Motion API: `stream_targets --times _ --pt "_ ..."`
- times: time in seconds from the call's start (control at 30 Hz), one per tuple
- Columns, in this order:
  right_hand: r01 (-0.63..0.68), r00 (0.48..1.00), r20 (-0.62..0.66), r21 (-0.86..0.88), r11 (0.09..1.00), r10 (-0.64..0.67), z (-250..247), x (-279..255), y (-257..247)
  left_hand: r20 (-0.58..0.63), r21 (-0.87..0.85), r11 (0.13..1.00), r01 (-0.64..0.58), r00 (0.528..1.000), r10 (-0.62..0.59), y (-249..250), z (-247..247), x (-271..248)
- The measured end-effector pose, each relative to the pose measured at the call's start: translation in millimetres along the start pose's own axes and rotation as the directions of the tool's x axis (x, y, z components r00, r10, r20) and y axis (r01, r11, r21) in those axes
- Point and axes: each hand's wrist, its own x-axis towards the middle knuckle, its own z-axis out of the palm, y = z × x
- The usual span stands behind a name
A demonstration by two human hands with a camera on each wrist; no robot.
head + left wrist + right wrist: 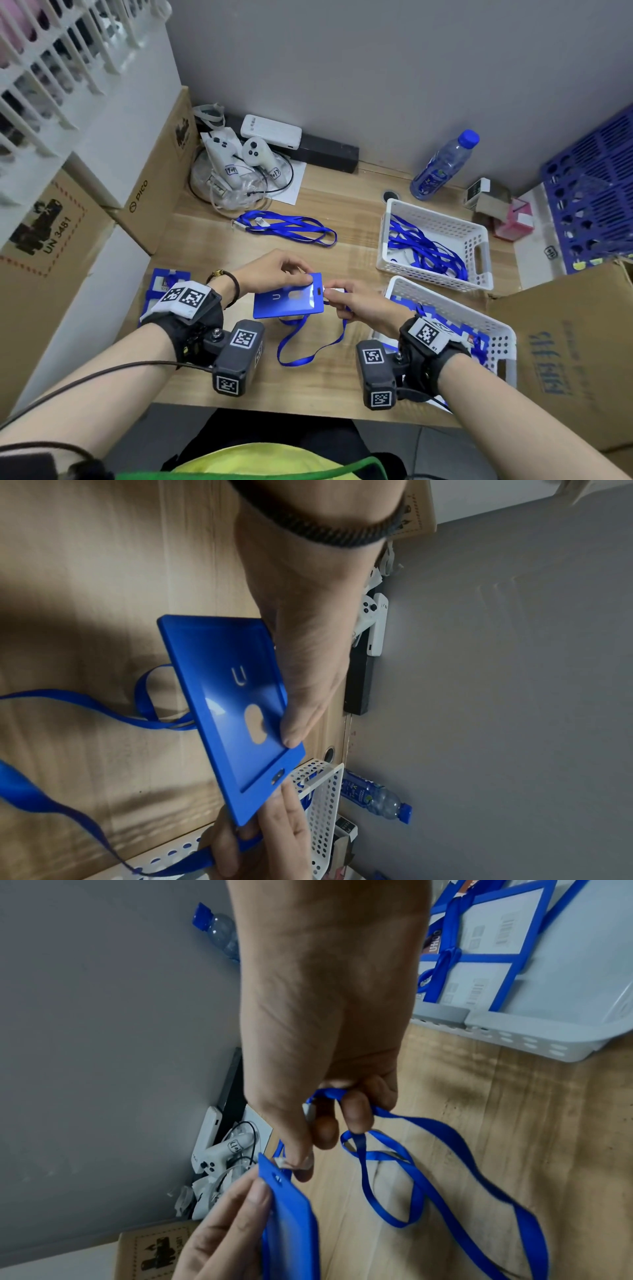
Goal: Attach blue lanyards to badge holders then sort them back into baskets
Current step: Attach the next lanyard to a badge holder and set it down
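Currently your left hand (274,270) pinches the rigid blue plastic badge holder (287,301) above the wooden desk (205,240), steadying its slot toward your right hand (356,301), whose fingers close on the blue ribbon lanyard (308,346) clip, evidently for threading.

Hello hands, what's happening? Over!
Left hand holds badge holder. Right hand pinches lanyard clip at its slot. Nothing blocking.

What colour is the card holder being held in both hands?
Solid blue. The badge holder shows best in the left wrist view, with a small pale U mark on its face.
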Motion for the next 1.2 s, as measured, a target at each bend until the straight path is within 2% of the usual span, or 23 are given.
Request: stream_targets --times 0.43,0.63,0.83,1.1,1.2 --pt "0.069 0.995 0.070 -0.047 0.996 -0.066 2.5 -4.5 0.5 -0.013 0.048 0.999 -0.020 1.000 0.021 -6.5 6.0 -1.4" --pt "0.010 0.997 0.083 0.009 1.000 -0.011 6.8 -5.7 6.1 -0.019 0.150 0.988 -0.039 0.999 0.042 -10.7 13.6 -2.9" --pt "-0.037 0.999 0.005 -0.123 0.992 0.038 20.1 -3.5 0.4 -0.001 0.244 0.969 -0.035 0.999 0.036 -9.1 14.9 -4.9" --pt "0.068 0.996 0.073 -0.158 0.985 -0.057 20.4 -11.8 -2.1 -0.023 0.242 0.970 -0.024 0.999 0.031 -17.7 5.5 -12.0" --pt "0.098 0.995 0.028 -0.118 0.988 -0.096 17.3 -12.8 0.2 0.009 0.195 0.980 0.049 0.999 -0.051 -23.0 8.5 -16.8"
